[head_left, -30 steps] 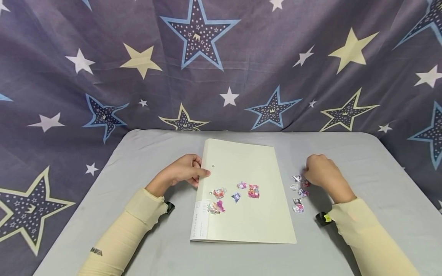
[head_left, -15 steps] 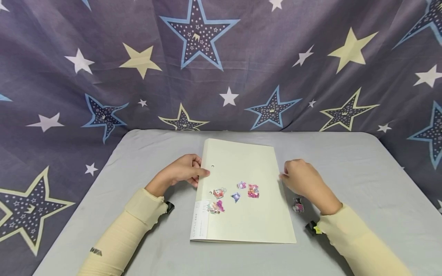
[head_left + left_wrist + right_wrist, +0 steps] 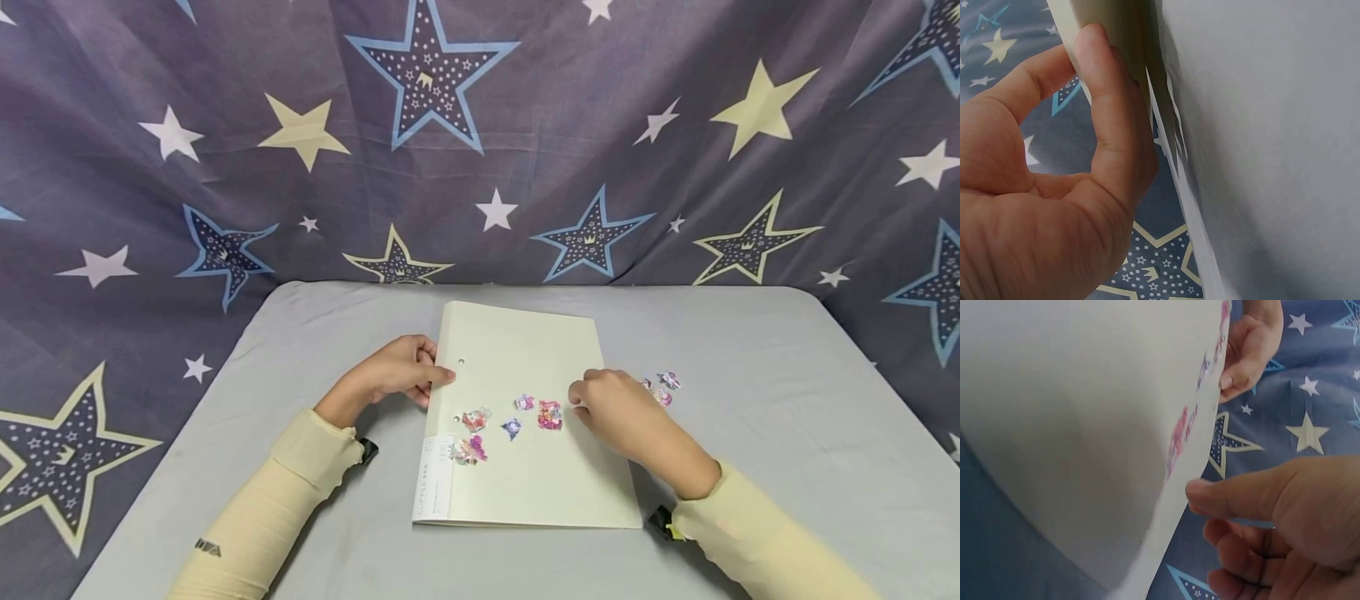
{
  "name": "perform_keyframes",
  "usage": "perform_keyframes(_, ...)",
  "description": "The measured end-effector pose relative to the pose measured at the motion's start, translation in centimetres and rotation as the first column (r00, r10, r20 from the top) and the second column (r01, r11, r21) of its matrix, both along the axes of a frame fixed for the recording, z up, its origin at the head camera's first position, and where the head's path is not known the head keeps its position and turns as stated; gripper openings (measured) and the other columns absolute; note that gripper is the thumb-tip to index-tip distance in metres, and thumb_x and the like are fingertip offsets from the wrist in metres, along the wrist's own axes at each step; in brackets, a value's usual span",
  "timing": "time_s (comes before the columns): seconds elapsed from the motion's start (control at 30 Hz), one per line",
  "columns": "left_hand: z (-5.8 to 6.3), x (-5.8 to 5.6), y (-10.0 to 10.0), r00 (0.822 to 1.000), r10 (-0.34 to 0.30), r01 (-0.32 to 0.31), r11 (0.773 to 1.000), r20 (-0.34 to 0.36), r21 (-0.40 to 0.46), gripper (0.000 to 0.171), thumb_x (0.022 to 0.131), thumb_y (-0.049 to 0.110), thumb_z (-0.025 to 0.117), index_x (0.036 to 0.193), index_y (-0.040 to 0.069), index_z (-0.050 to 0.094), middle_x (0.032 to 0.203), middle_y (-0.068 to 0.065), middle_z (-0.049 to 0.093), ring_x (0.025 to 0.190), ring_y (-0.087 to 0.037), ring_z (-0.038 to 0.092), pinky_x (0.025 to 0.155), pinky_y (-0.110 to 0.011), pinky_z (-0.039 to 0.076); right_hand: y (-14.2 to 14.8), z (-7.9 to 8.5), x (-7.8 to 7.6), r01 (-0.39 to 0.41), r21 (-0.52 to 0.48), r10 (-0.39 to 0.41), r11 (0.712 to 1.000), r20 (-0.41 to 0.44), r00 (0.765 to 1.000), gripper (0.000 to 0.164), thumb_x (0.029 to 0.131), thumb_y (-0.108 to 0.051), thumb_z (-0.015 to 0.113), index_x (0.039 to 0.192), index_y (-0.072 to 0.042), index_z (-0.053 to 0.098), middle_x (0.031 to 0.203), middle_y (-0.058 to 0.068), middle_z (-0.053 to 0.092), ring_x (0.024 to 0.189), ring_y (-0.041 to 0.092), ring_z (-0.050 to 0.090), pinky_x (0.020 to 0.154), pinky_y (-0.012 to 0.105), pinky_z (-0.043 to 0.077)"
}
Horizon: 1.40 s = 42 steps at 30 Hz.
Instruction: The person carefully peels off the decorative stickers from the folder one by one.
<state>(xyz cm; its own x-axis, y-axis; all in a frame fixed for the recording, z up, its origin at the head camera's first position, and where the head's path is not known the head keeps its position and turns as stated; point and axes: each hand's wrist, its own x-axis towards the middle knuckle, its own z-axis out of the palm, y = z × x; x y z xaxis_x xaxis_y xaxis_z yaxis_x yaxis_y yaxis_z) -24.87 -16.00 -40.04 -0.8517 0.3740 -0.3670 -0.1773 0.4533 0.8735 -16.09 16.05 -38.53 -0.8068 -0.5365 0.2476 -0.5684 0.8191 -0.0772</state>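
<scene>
A cream clip file folder (image 3: 525,492) lies closed on the table, its labelled spine to the left. My left hand (image 3: 397,367) grips the spine, thumb on the cover; the left wrist view shows that hand's fingers (image 3: 1110,94) against the spine. My right hand (image 3: 618,412) is over the folder's right part, thumb and fingers drawn together; whatever may be between them is hidden. To its left on the cover are a pink square sticker (image 3: 550,415), a blue-purple sticker (image 3: 512,429), a small pink sticker (image 3: 523,402), a red sticker (image 3: 476,419) and a pink-green sticker (image 3: 468,451).
Loose stickers (image 3: 669,381) lie on the table beyond the folder's right edge, partly covered by my right hand. A grey cloth covers the table (image 3: 765,375). Behind it hangs a dark curtain (image 3: 525,167) printed with stars.
My right hand has moved left from the loose stickers to above the folder, near the pink square sticker. My left hand and the folder have stayed in place.
</scene>
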Motion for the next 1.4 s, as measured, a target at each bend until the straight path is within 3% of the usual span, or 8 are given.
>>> perform_keyframes(0.17,0.0,0.0,0.0,1.0,0.001,-0.001,1.0,0.001,0.0,0.046,0.08,0.016,0.075,0.108,-0.003,0.044,0.077,-0.01,0.053,0.055,-0.021,0.059,0.057,-0.037,0.061,-0.5,-0.5,0.2,-0.1,0.002,0.1,0.995,-0.01,0.995,0.02,0.074,-0.003,0.076,0.067,-0.017,0.064,0.063,-0.006,0.052,0.058,0.009,0.047,0.055,0.024,0.043)
perform_keyframes(0.4,0.0,-0.1,0.0,1.0,0.003,-0.003,1.0,0.001,-0.001,0.047,0.08,0.016,0.076,0.108,-0.003,0.044,0.078,-0.01,0.053,0.055,-0.021,0.059,0.057,-0.037,0.061,-1.0,-0.9,0.3,-0.18,0.034,0.181,0.983,-0.032,0.983,0.013,0.073,-0.008,0.08,0.075,-0.017,0.071,0.065,-0.005,0.057,0.062,0.01,0.052,0.063,0.029,0.051)
perform_keyframes(0.83,-0.1,-0.1,0.0,1.0,-0.004,0.004,1.0,-0.002,-0.007,0.048,0.08,0.017,0.076,0.109,-0.003,0.043,0.077,-0.009,0.052,0.056,-0.02,0.059,0.057,-0.036,0.06,-1.3,-1.2,0.6,-0.209,0.077,0.216,0.975,-0.102,0.971,0.011,0.079,-0.007,0.074,0.071,-0.015,0.071,0.062,-0.006,0.053,0.058,0.008,0.046,0.06,0.028,0.05)
perform_keyframes(1.4,0.1,0.0,0.1,1.0,0.005,-0.005,1.0,0.004,0.0,0.047,0.08,0.016,0.075,0.109,-0.003,0.044,0.078,-0.01,0.053,0.056,-0.021,0.06,0.057,-0.037,0.061,-1.4,-1.4,0.6,-0.182,0.101,0.195,0.978,-0.141,0.971,0.009,0.081,-0.006,0.07,0.076,-0.014,0.069,0.067,-0.003,0.06,0.061,0.012,0.053,0.061,0.029,0.051)
